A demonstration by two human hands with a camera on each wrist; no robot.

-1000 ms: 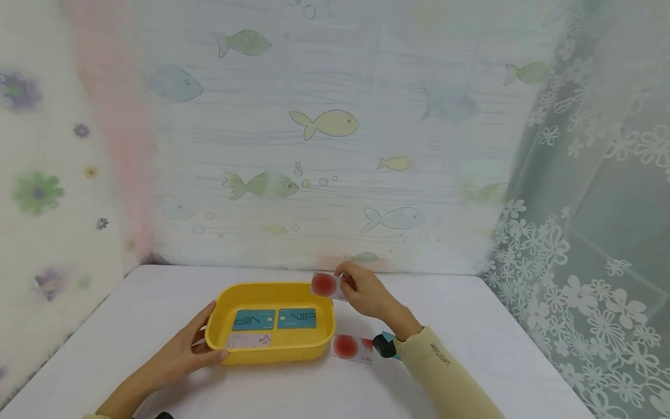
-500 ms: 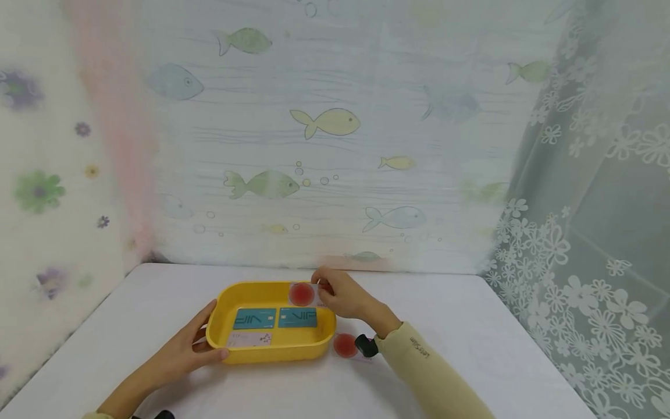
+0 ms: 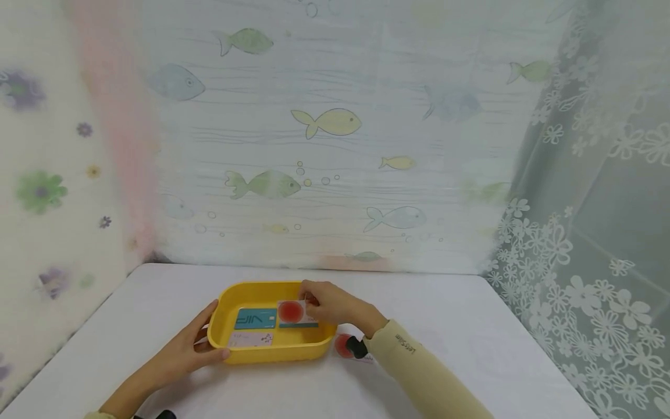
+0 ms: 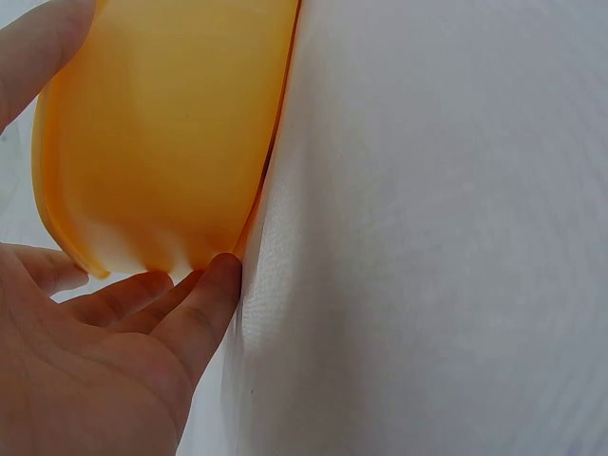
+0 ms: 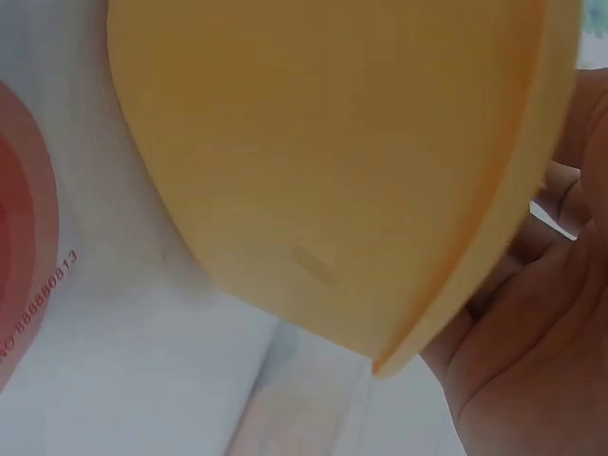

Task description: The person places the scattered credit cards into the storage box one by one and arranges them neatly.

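Observation:
A yellow plastic tray (image 3: pixel 277 354) stands on the white table. My left hand (image 3: pixel 180 346) holds its left end, the thumb at the front rim and the fingers along the outer wall; in the left wrist view several fingertips touch the yellow wall (image 4: pixel 171 142). My right hand (image 3: pixel 335 304) reaches over the tray's right side and pinches the right edge of a pale card with a red circle (image 3: pixel 290 312). That card is low inside the tray, overlapping a blue card (image 3: pixel 298 326). Left of it lies a blue VIP card (image 3: pixel 253 318), with a pale pink card (image 3: pixel 251 338) in front.
Another red-circle card (image 3: pixel 342 344) lies on the table right of the tray, partly covered by my right wrist's black camera (image 3: pixel 357 347). A fish-print sheet (image 3: pixel 335 192) hangs behind the table (image 3: pixel 439 308); a flower-print curtain (image 3: pixel 602 302) hangs at the right.
My right hand has carried the red-circle card left over the rim and down into the tray, over the right-hand blue card. My left hand has stayed at the tray's left end.

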